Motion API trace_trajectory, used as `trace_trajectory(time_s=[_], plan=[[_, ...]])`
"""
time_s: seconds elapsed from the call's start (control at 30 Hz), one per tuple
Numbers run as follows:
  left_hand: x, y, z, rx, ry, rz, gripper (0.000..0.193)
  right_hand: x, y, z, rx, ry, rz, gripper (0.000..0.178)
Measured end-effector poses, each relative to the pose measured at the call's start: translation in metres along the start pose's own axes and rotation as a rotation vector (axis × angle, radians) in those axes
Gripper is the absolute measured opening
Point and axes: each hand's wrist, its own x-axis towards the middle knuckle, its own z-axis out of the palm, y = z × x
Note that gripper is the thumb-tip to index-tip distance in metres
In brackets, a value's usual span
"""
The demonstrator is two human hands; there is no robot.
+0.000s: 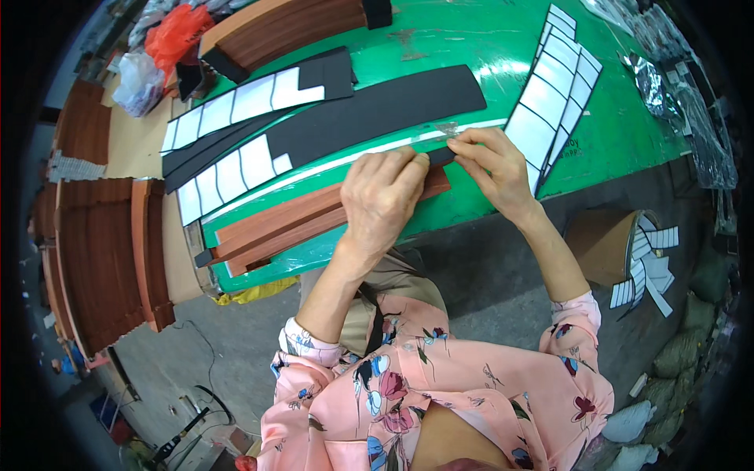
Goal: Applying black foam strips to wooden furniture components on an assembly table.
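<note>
A long wood-grain strip [290, 228] lies along the near edge of the green table, with a black piece [442, 155] at its right end. My left hand [383, 192] is closed over that end, fingers pressed against the strip beside the black piece. Thumb and forefinger of my right hand [496, 169] are pinched together at the black piece's outer tip. Whatever lies between them is too small to make out. A scrap of clear film [447, 129] shows just beyond those fingertips. Another black end [204, 257] shows at the strip's left.
Black foam strips [377, 110] and white-backed pieces [232, 180] lie beyond my hands on the green table [416, 47]. More white pieces [550, 86] are stacked at right. Wood-grain parts [98, 259] stand at left. A carton [601, 243] of offcuts sits on the floor.
</note>
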Motion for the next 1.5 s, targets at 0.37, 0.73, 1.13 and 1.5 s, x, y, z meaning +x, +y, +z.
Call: trace_trajectory(time_s=[0.37, 0.73, 1.13, 1.5], plan=[[-0.002, 0.008, 0.005, 0.102, -0.031, 0.055, 0.033, -0.006, -0.015, 0.005, -0.357, 0.058, -0.178, 0.046], [-0.054, 0.000, -0.127, 0.258, 0.048, 0.036, 0.043, -0.008, -0.025, -0.013, 0.419, -0.060, 0.669, 0.043], [-0.128, -0.081, -0.212, -0.315, 0.166, -1.093, 0.018, 0.018, -0.029, -0.001, 0.489, -0.197, 0.917, 0.031], [-0.082, -0.101, -0.244, -0.348, 0.141, -0.955, 0.024, 0.073, -0.030, -0.030, 0.444, -0.124, 0.721, 0.033]])
